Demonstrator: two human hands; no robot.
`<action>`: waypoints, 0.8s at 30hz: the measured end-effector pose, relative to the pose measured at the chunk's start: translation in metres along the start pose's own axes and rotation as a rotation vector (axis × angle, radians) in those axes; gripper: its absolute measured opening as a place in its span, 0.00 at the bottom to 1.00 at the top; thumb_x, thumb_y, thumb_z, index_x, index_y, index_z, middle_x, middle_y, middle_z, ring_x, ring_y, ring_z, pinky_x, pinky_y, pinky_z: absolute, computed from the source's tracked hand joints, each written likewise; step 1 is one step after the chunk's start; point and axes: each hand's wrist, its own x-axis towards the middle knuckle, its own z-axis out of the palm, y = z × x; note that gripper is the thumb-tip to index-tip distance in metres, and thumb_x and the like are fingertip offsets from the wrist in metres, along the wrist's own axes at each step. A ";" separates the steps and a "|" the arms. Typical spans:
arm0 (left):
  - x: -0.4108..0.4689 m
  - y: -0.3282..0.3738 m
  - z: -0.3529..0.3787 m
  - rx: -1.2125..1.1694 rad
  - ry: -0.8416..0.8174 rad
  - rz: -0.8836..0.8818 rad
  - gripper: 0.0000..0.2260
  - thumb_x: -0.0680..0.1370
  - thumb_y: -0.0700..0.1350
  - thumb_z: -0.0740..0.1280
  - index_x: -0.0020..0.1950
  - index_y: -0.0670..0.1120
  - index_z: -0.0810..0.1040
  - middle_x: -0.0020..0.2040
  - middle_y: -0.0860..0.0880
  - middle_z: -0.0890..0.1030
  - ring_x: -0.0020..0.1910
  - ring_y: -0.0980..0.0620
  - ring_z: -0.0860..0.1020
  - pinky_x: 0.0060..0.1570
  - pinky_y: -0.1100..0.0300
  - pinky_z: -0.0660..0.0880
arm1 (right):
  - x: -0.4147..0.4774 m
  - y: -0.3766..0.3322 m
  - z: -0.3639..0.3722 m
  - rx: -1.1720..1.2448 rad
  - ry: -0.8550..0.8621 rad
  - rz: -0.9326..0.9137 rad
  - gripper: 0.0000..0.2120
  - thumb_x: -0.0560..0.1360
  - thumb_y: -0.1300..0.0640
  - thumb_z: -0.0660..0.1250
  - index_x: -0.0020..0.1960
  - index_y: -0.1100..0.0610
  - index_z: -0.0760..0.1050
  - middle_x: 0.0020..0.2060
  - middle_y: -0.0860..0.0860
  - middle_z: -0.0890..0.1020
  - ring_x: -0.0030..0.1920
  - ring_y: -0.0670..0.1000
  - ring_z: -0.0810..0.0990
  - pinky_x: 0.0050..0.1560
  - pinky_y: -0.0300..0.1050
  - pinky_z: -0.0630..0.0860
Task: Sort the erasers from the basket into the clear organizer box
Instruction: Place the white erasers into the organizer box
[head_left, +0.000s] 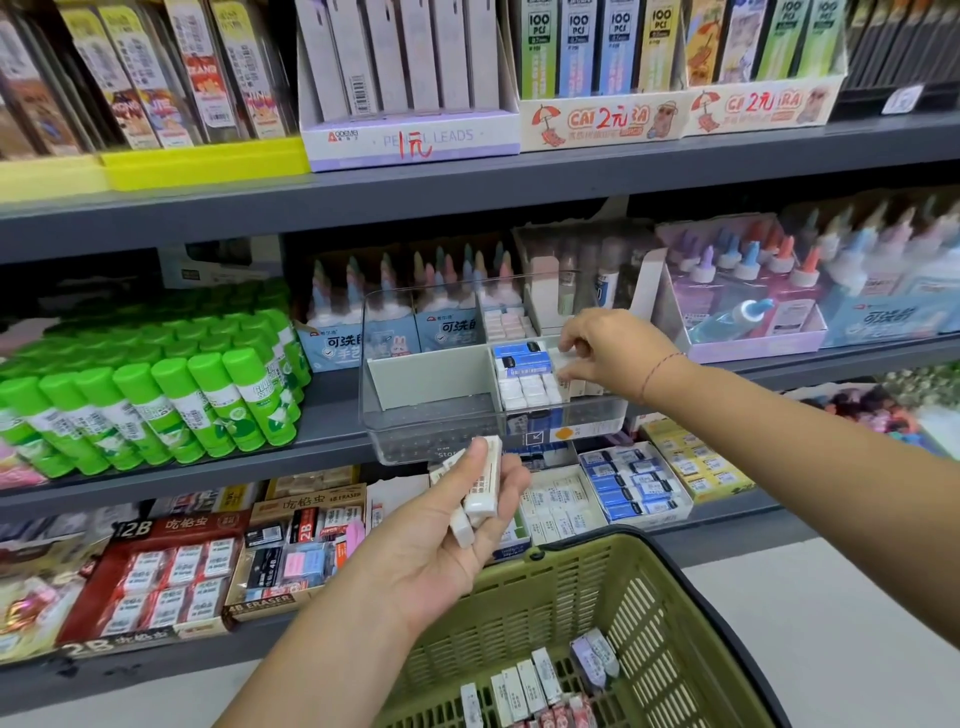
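Observation:
The clear organizer box (415, 436) stands on the middle shelf, split by grey dividers. Its right compartment holds blue-sleeved and white erasers (524, 376); the left front compartment looks bare. My right hand (608, 351) reaches into the right compartment, fingers pinched on a white eraser (563, 364) among those stacked there. My left hand (457, 519) hovers below the box, palm up, gripping a few white wrapped erasers (480, 488). The green basket (587, 587) sits low in front of me, with several wrapped erasers (524, 686) on its floor.
Green glue sticks (156, 395) crowd the shelf left of the box. Glue bottles (753, 291) stand in cartons behind and to the right. Eraser display boxes (634, 483) fill the lower shelf under the organizer. Pencil lead cartons (410, 135) line the upper shelf.

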 end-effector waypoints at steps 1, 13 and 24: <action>0.000 0.000 -0.001 0.006 0.003 0.004 0.23 0.61 0.37 0.75 0.54 0.33 0.79 0.48 0.35 0.83 0.42 0.42 0.84 0.28 0.56 0.80 | -0.005 -0.004 -0.005 0.007 0.046 0.012 0.12 0.73 0.50 0.71 0.52 0.54 0.76 0.41 0.47 0.73 0.41 0.49 0.73 0.43 0.42 0.71; 0.007 -0.008 0.001 0.068 0.058 0.177 0.16 0.65 0.45 0.70 0.50 0.40 0.78 0.44 0.43 0.85 0.41 0.46 0.85 0.49 0.49 0.78 | -0.109 -0.126 -0.004 1.255 -0.282 0.429 0.10 0.71 0.53 0.73 0.40 0.57 0.74 0.26 0.48 0.75 0.23 0.42 0.69 0.24 0.33 0.64; 0.002 0.001 0.003 -0.079 0.024 0.147 0.07 0.81 0.34 0.59 0.57 0.35 0.72 0.49 0.34 0.83 0.50 0.40 0.81 0.49 0.45 0.76 | -0.090 -0.109 -0.018 1.311 -0.054 0.500 0.03 0.72 0.63 0.71 0.43 0.62 0.77 0.30 0.50 0.79 0.28 0.44 0.76 0.26 0.33 0.70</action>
